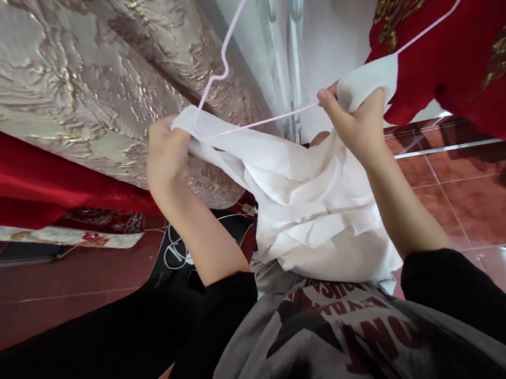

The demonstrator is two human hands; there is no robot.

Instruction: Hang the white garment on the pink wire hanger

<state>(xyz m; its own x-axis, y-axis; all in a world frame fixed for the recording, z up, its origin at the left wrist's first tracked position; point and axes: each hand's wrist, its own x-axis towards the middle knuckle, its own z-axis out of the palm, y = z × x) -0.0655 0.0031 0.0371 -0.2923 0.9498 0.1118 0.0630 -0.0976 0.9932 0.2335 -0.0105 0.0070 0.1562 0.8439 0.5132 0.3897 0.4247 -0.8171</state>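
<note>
A white garment [315, 206] hangs bunched between my two hands, its lower part resting against my shirt front. I cannot make out what kind of garment it is. My left hand [167, 154] is closed on its left edge, beside the lower corner of a thin pale pink hanger [267, 120]. On the other side, my right hand [360, 122] grips the garment's right end, where the cloth lies over the hanger wire. My right thumb is at the hanger's lower bar. The hanger's top runs out of view.
Embossed beige fabric [81, 88] hangs on the left, with red fabric [45, 167] below it. A red garment with gold decoration [449, 52] hangs at right. Metal uprights [289, 54] stand ahead. A white cable [175, 252] lies on something black above the red tiled floor [483, 203].
</note>
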